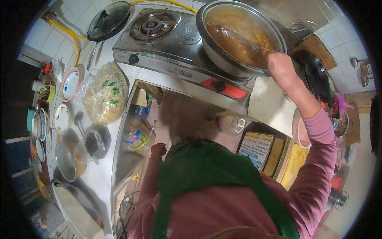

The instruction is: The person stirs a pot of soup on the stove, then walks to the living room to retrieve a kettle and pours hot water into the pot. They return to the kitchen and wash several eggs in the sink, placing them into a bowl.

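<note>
My right hand (279, 67) grips the handle of a metal cooking utensil (238, 38), over the near right rim of a large metal pot (218, 58). The utensil's far end lies in a brown, steaming broth (229, 22) with pale strands or strips in it; its exact shape is blurred. Underneath, the right side of a two-burner gas stove (191, 53) bears the pot. My left hand (158, 150) hangs low beside my green apron (206, 164), fingers curled in, with nothing visible in them.
A bare burner (152, 25) and a black lidded pan (109, 21) are at upper left. Along the left counter lie a bag of pale food (106, 95), a bag with dark contents (94, 143), a metal pot (66, 161) and bowls (70, 85). A dark wok or lid (316, 74) leans at right.
</note>
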`<state>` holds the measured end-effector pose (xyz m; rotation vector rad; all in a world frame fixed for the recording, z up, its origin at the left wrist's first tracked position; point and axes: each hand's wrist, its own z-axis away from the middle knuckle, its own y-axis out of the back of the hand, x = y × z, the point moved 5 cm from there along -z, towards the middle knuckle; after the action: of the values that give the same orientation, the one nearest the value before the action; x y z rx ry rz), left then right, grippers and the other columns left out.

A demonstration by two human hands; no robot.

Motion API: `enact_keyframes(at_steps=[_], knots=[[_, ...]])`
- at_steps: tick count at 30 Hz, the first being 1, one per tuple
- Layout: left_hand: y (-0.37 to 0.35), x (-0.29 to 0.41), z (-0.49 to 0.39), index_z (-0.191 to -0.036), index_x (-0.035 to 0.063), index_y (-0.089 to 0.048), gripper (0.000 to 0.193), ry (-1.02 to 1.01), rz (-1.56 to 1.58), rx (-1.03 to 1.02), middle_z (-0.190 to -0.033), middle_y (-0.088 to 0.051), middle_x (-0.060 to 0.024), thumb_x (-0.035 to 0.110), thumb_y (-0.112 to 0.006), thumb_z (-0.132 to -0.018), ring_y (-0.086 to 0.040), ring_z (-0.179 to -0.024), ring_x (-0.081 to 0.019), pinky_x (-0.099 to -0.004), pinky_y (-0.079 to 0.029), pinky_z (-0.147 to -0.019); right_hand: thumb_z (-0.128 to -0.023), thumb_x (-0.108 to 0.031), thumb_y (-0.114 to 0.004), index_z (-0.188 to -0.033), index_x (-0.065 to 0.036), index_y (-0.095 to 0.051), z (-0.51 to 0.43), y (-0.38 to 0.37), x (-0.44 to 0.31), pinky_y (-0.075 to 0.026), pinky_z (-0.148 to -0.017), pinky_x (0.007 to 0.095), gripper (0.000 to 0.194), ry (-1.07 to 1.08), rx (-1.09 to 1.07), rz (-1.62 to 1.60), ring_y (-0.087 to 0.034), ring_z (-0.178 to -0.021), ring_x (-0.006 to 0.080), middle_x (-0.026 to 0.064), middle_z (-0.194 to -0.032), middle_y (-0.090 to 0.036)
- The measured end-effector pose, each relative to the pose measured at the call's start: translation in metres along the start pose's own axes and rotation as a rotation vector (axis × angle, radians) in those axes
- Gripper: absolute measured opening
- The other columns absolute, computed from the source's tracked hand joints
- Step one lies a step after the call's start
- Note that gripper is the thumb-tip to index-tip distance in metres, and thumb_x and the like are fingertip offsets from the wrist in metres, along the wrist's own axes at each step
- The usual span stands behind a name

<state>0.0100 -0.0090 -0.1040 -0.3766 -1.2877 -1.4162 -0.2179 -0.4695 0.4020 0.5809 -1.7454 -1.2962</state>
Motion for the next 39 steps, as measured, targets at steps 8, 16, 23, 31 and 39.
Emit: enact_keyframes(at_steps=[8, 16, 23, 31, 39], knots=[[-0.015, 0.007, -0.014, -0.066, 0.0177, -0.058, 0.012, -0.290, -0.767, -0.089, -0.067, -0.060, -0.0046, 0.022, -0.067, -0.059, -0.061, -0.068, -0.0259, -0.0405, -0.048, -0.053, -0.075, 0.001, -0.050, -0.111, -0.007, -0.060, 0.062, 0.058, 0.012, -0.047, -0.063, 0.0379, 0.039, 0.011, -0.088, -0.118, -0.059, -0.074, 0.0354, 0.0212, -0.081, -0.059], [-0.010, -0.025, -0.027, -0.068, 0.0169, -0.059, 0.012, 0.305, 0.345, -0.073, -0.069, -0.062, -0.0034, 0.024, -0.066, -0.061, -0.062, -0.071, -0.0243, -0.0402, -0.048, -0.055, -0.079, 0.000, -0.049, -0.105, 0.003, -0.060, 0.104, 0.069, 0.076, -0.046, -0.074, 0.0286, 0.029, -0.467, -0.183, -0.464, -0.063, -0.081, 0.0209, 0.0174, -0.090, -0.065], [-0.010, -0.008, -0.013, -0.069, 0.0170, -0.060, 0.009, -0.446, -0.450, 0.028, -0.072, -0.063, -0.0037, 0.025, -0.062, -0.064, -0.063, -0.075, -0.0237, -0.0388, -0.050, -0.059, -0.083, -0.008, -0.052, -0.089, 0.003, -0.061, 0.093, 0.022, 0.110, -0.044, -0.055, 0.0293, 0.016, -0.518, -0.091, -0.535, -0.055, -0.059, 0.0180, 0.0114, -0.066, -0.056], [-0.028, -0.058, -0.016, -0.072, 0.0175, -0.061, 0.012, 0.142, -0.010, -0.116, -0.076, -0.064, -0.0030, 0.028, -0.061, -0.066, -0.063, -0.078, -0.0250, -0.0410, -0.050, -0.060, -0.090, -0.010, -0.045, -0.097, 0.005, -0.058, 0.079, -0.024, 0.095, -0.029, -0.040, 0.0159, 0.021, -0.983, -0.186, -1.833, -0.034, -0.046, 0.0024, -0.0053, -0.060, -0.042], [-0.018, -0.013, -0.014, -0.073, 0.0166, -0.061, 0.014, 0.473, 0.295, -0.200, -0.076, -0.063, -0.0049, 0.030, -0.062, -0.068, -0.063, -0.078, -0.0245, -0.0414, -0.050, -0.061, -0.087, -0.006, -0.047, -0.113, 0.013, -0.047, 0.099, -0.013, 0.084, -0.034, -0.039, 0.0164, 0.032, -0.994, -0.041, -2.262, -0.037, -0.049, 0.0025, -0.0045, -0.065, -0.042]])
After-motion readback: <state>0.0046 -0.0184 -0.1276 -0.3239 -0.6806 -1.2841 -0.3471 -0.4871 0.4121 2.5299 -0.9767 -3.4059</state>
